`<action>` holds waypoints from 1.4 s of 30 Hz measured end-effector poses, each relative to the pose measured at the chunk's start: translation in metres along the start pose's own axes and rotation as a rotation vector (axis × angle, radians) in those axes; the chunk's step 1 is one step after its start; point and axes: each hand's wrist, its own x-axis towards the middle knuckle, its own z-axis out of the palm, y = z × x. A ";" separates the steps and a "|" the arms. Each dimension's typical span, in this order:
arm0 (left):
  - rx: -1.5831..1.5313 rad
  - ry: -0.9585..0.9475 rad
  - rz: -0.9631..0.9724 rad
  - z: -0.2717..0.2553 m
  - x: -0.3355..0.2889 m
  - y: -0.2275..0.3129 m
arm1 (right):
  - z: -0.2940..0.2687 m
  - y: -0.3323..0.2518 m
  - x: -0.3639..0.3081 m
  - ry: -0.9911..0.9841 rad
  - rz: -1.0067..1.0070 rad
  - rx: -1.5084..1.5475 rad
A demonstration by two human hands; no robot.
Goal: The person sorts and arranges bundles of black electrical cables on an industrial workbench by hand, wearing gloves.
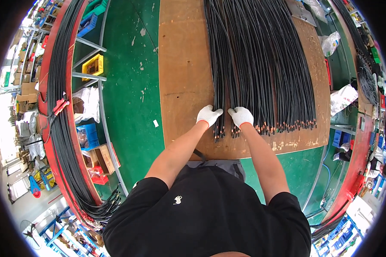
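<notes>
Long black cables [261,55] with copper-coloured ends lie side by side on a brown wooden table [182,55], their ends pointing toward me. A narrow group of cables at the left is split from the wider group by a thin gap. My left hand [209,115], in a white glove, closes on the narrow group near its ends, thumb toward the gap. Across the gap, my right hand [241,116], also gloved, closes on the left edge of the wider group. The undersides of both hands are hidden, so how many cables each one holds cannot be seen.
To the left, a red rack [76,141] carries a thick bundle of black cables [61,85]. Yellow [93,65] and blue [87,136] crates stand beside it. White sacks [344,99] and another red rack [351,171] are at the right. The floor [131,85] is green.
</notes>
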 end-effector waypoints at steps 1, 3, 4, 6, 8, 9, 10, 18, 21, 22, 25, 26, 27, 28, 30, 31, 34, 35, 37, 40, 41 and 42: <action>0.031 0.015 -0.032 -0.003 -0.008 0.011 | 0.000 -0.002 -0.002 0.033 0.049 -0.032; 0.057 0.020 -0.110 0.000 -0.013 0.009 | -0.001 -0.009 -0.009 0.071 0.119 -0.045; 0.052 0.014 -0.124 0.000 -0.013 0.008 | 0.001 -0.010 -0.010 0.056 0.121 -0.051; 0.091 0.073 -0.092 0.001 -0.013 0.010 | 0.009 -0.009 -0.010 0.198 0.084 -0.024; 0.107 0.033 -0.080 0.001 -0.006 0.008 | 0.021 -0.002 -0.005 0.336 0.013 -0.014; 0.095 0.000 -0.081 0.001 -0.005 0.001 | 0.023 0.002 -0.003 0.293 -0.001 -0.002; 0.083 -0.030 -0.073 -0.001 0.002 -0.003 | 0.019 0.002 0.003 0.259 -0.014 0.013; -0.110 -0.160 -0.167 -0.007 0.020 -0.018 | 0.006 0.057 0.015 0.088 0.006 0.498; -0.061 -0.126 -0.205 -0.008 0.015 -0.026 | -0.015 0.005 -0.010 0.082 0.006 0.185; 0.000 -0.082 -0.178 -0.007 0.014 -0.019 | -0.020 -0.007 -0.016 0.070 0.078 0.046; 0.091 -0.092 -0.145 -0.003 0.010 -0.006 | -0.010 -0.008 -0.013 0.084 0.047 -0.118; 0.124 -0.099 -0.131 -0.002 0.008 -0.005 | -0.006 -0.007 -0.010 0.087 0.014 -0.199; 0.112 -0.104 -0.128 0.000 0.008 -0.004 | -0.004 -0.004 -0.007 0.063 -0.039 -0.235; 0.111 -0.100 -0.131 -0.001 0.010 -0.008 | -0.005 -0.001 0.000 0.062 -0.045 -0.236; 0.030 -0.130 -0.132 0.003 0.013 -0.014 | -0.008 0.011 0.009 -0.110 -0.190 -0.046; -0.028 -0.135 -0.135 0.001 0.013 -0.017 | -0.014 0.007 0.006 -0.070 -0.187 -0.118; -0.079 -0.200 -0.188 -0.001 0.017 -0.026 | -0.014 0.013 0.007 0.009 -0.132 -0.179; -0.085 -0.196 -0.190 -0.001 0.018 -0.028 | -0.016 0.014 0.007 0.001 -0.097 -0.197; -0.036 -0.113 -0.105 0.000 0.021 -0.031 | -0.016 0.011 0.007 0.011 -0.082 -0.233; -0.051 -0.112 -0.108 -0.002 0.025 -0.025 | -0.012 0.010 0.007 0.082 -0.092 -0.284; -0.050 -0.115 -0.098 -0.002 0.022 -0.018 | -0.011 0.011 0.007 0.116 -0.082 -0.322; -0.055 -0.117 -0.074 -0.001 0.016 -0.011 | -0.011 0.011 0.006 0.154 -0.072 -0.360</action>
